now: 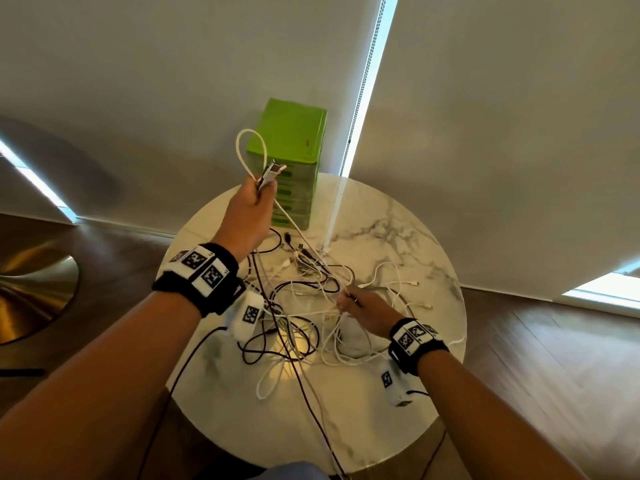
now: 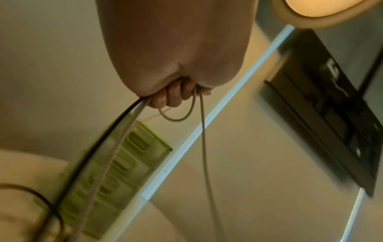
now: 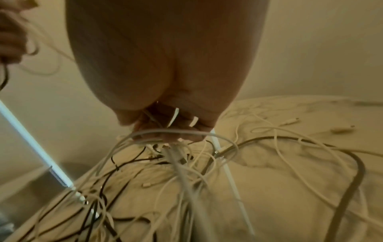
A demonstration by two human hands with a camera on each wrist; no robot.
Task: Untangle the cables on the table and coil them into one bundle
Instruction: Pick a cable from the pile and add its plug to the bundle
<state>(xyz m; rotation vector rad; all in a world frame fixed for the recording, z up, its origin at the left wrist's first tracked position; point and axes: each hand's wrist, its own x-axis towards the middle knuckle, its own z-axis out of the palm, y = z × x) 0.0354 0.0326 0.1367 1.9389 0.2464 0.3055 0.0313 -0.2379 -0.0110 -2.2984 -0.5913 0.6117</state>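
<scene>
A tangle of white and black cables (image 1: 298, 313) lies on a round marble table (image 1: 398, 237). My left hand (image 1: 258, 199) is raised above the table and grips a white braided cable (image 1: 247, 150) that loops up above the fist, with a plug (image 1: 273, 169) sticking out. In the left wrist view the curled fingers (image 2: 172, 96) hold white strands and a black one. That white cable runs taut down to my right hand (image 1: 349, 301), which grips white cable strands (image 3: 174, 119) low over the tangle (image 3: 165, 180).
A green drawer box (image 1: 291, 168) stands at the table's far edge, just behind my left hand. Blinds (image 1: 485, 133) hang behind it, with a bead chain (image 1: 360, 98). Loose white plugs (image 1: 414, 283) lie right of the tangle. Wooden floor surrounds the table.
</scene>
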